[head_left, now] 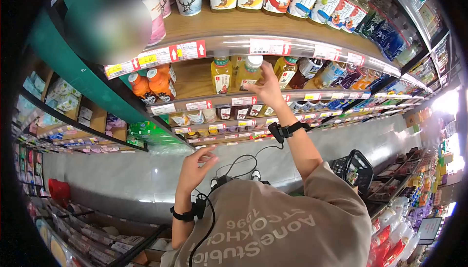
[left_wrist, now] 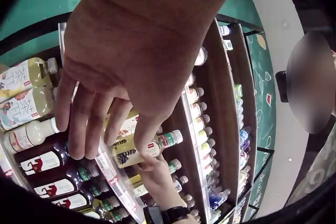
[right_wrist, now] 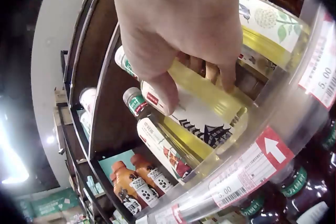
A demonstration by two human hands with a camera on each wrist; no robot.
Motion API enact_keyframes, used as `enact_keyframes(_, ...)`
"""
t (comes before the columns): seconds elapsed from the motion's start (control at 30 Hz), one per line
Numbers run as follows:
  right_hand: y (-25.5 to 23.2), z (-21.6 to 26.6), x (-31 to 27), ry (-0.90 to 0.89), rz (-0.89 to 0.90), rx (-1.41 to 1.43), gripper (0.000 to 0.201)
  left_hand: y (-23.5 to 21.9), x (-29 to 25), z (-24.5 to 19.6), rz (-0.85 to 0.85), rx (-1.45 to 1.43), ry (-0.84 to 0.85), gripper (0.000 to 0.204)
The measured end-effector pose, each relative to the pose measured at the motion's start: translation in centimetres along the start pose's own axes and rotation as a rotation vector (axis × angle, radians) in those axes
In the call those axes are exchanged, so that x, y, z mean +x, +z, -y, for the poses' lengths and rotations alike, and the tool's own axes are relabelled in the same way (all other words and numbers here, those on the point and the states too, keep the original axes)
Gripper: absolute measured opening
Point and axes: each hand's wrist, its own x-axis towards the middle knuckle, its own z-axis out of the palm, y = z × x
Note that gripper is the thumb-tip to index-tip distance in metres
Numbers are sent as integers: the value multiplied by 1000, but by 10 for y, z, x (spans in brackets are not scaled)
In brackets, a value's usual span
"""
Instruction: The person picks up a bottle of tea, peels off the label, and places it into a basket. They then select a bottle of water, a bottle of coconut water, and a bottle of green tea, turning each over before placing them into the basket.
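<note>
My right hand (head_left: 267, 89) grips a clear bottle of yellow tea drink (head_left: 247, 79) at the shelf's front edge. In the right wrist view, the thumb lies across the label of this tea bottle (right_wrist: 202, 111), with fingers on its far side. A green-capped tea bottle (head_left: 222, 76) stands just left of it, and another yellow bottle (head_left: 284, 71) is on its right. Low in front of the body, away from the shelf, my left hand (head_left: 194, 170) holds nothing, its fingers loosely bent. That left hand (left_wrist: 131, 56) fills the upper part of the left wrist view.
Above, a shelf board (head_left: 209, 27) with price tags bears cartons, cups and bottles. Orange bottles (head_left: 160, 84) stand to the left on the same tier. A black shopping basket (head_left: 353, 169) is at the right, and a cable (head_left: 239, 162) hangs before the body.
</note>
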Motion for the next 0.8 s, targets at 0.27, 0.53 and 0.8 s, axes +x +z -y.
enact_keyframes(0.27,9,-3,2,104,-64,-25,86,-6,-10,20,-32,-20,-14,37)
enact_keyframes(0.53,8,-7,0,96,-4,-59,92,-13,-10,29,7,-45,-34,36)
enact_keyframes(0.8,-28,36,-96,160,-99,-40,79,16,24,38,185,-74,-103,37)
